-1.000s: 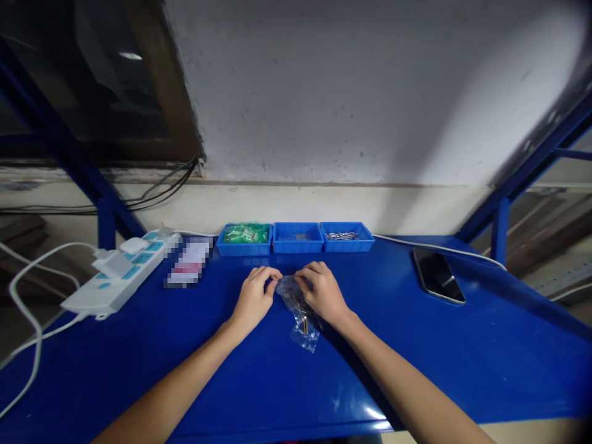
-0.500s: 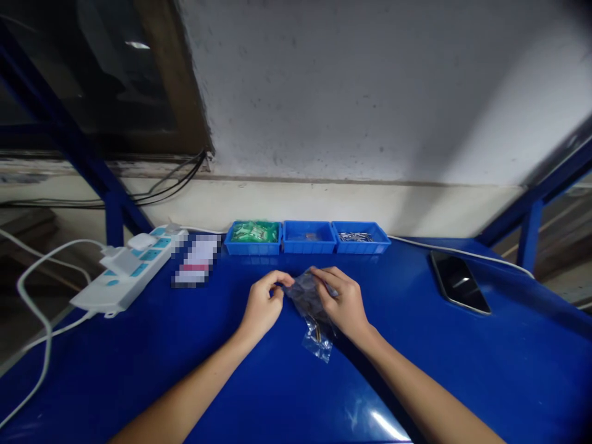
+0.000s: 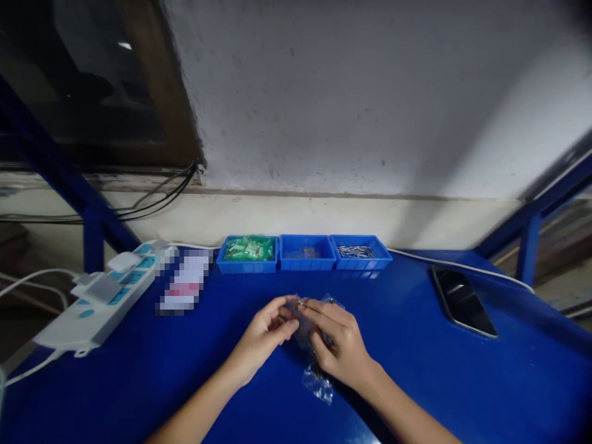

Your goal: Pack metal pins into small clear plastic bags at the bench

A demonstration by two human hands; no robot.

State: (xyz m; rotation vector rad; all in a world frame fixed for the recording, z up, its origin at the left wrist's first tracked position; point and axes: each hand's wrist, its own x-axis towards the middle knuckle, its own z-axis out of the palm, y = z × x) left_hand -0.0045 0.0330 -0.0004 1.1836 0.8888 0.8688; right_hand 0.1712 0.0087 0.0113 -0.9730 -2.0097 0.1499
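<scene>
Shift since the earlier frame: the two hands come closer together, their fingertips now nearly meeting over the bag's upper end, where half a second ago a strip of plastic showed between them; the right hand covers more of the bag, and the view itself shifts slightly.
Plastic bag: the clear plastic bag point(image 3: 318, 387) is between the two hands, in front of the middle tray; its crinkled lower end sticks out below the right hand, with a dark, brownish bit inside mostly hidden.
Left hand: the left hand point(image 3: 264, 338) has its fingers curled and only a narrow gap to the thumb, fingertips at the bag's upper edge; whether it pinches the plastic cannot be told.
Right hand: the right hand point(image 3: 343, 340) holds the bag from above, fingers bent over it; a bright speck at its fingertips is too small to make out.
Blue trays: three stand in a row near the wall point(image 3: 324, 111); the left tray point(image 3: 247, 267) has green packets point(image 3: 250, 248), the middle tray point(image 3: 308, 265) a few small indistinct pieces, the right tray point(image 3: 364, 265) thin metal pieces point(image 3: 356, 251).
Left side: a white power strip point(image 3: 69, 330) with plugged-in adapters, beside a pixelated card point(image 3: 187, 277).
Right side: a dark phone point(image 3: 464, 301) lies flat on the blue worktop point(image 3: 462, 382).
</scene>
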